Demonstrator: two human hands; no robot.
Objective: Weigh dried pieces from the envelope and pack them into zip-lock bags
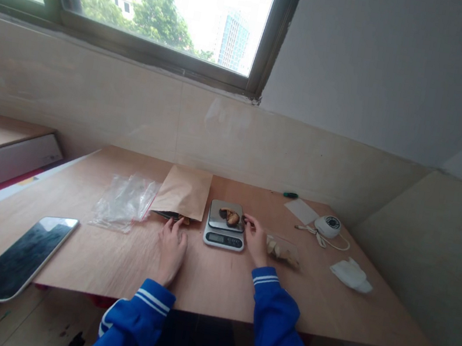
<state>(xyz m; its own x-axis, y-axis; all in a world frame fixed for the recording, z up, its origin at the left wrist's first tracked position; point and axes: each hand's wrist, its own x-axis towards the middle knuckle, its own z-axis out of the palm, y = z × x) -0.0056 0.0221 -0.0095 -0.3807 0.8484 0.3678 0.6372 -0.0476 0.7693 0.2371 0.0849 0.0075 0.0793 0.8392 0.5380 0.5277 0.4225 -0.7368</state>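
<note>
Two half-curled hands, holds unclear: kraft-paper bag (186, 192) ahead of left hand (170, 247); dried mushrooms (233, 219) on digital scale (222, 246) beside right hand (255, 241), best kept clear for readings.

The person has two hands: one left hand (172, 246) and one right hand (254, 240), with two blue sleeves (154, 297). There is one scale (223, 240), one brown paper bag (186, 189), one phone (16, 261), one round white device (328, 226), one green object (290, 195), one flat white sheet (301, 212) and one crumpled white piece (351, 274). One clear packet (283, 251) holds several pale pieces. The clear plastic bags (124, 202) overlap, their number unclear. At least two brown pieces (232, 219) lie on the scale.
</note>
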